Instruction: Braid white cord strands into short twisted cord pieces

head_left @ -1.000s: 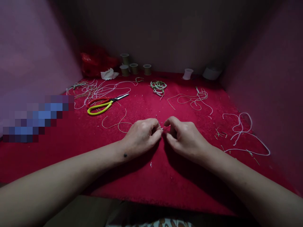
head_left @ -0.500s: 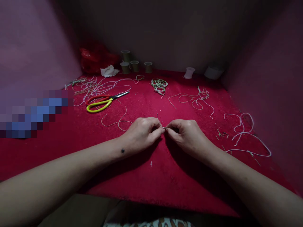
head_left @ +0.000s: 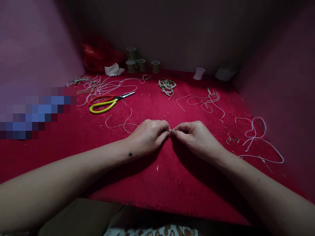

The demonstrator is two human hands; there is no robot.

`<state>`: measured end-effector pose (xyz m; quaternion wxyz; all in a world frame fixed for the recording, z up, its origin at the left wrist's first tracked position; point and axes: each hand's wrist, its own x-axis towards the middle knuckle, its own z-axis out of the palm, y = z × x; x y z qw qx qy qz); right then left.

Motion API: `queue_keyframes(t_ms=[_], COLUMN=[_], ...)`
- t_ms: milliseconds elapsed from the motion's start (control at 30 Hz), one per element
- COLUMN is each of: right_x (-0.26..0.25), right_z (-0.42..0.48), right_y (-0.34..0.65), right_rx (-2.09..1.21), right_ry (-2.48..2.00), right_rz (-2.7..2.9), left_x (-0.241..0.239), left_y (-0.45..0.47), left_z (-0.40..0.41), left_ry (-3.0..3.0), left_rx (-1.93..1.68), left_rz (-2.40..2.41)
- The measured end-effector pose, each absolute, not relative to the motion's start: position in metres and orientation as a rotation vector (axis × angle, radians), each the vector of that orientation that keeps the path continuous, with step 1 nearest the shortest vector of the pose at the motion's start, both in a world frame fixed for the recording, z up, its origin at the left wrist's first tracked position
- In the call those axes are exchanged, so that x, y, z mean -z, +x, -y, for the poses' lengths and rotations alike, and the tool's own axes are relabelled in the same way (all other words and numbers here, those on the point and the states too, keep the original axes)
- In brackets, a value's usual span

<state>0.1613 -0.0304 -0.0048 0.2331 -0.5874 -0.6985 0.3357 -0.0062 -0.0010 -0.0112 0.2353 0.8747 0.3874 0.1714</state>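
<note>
Just above the red cloth (head_left: 182, 186), my left hand (head_left: 149, 137) and my right hand (head_left: 194, 136) meet fingertip to fingertip. Between them shows a short loop of pale cord (head_left: 170, 131), pinched by thumb and forefinger on both sides. Most of what the fingers hold is hidden. A thin tan cord (head_left: 125, 124) lies in curves beside my left hand and passes behind it. Beyond the hands, a small pin (head_left: 164, 117) stands up from the cloth.
Scissors with red and yellow handles (head_left: 103, 106) lie at the left, near tangled cords (head_left: 98, 87). Behind are thread spools (head_left: 155, 67), a crumpled tissue (head_left: 114, 69) and a red plastic bag (head_left: 98, 55). A green and white braided bundle (head_left: 167, 87) lies mid-table; white cord (head_left: 256, 137) is at right.
The cord loop between my fingertips stands slightly higher and shows more clearly. Both hands keep their pinch, the fingers shifting a little. The whole view has tilted slightly.
</note>
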Motion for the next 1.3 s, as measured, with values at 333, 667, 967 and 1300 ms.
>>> queue_keyframes(t_ms=[333,667,967,1300], right_x=[0.01,0.013,0.008,0.006], right_z=[0.031,0.034,0.032,0.029], right_y=[0.161,0.158,0.16,0.161], right_rx=[-0.793,-0.774,-0.792,-0.826], right_ry=[-1.604,-1.542,-1.574,-1.609], right_rz=[1.972,2.002,1.991,1.967], left_x=[0.011,0.012,0.01,-0.018], left_y=[-0.004,0.0,-0.007,-0.023], left_z=[0.0,0.005,0.001,-0.007], left_ry=[2.362,2.362,2.612,2.494], left_rx=[-0.453,-0.455,-0.456,-0.151], left_rz=[-1.141,-1.236,-1.231,-1.252])
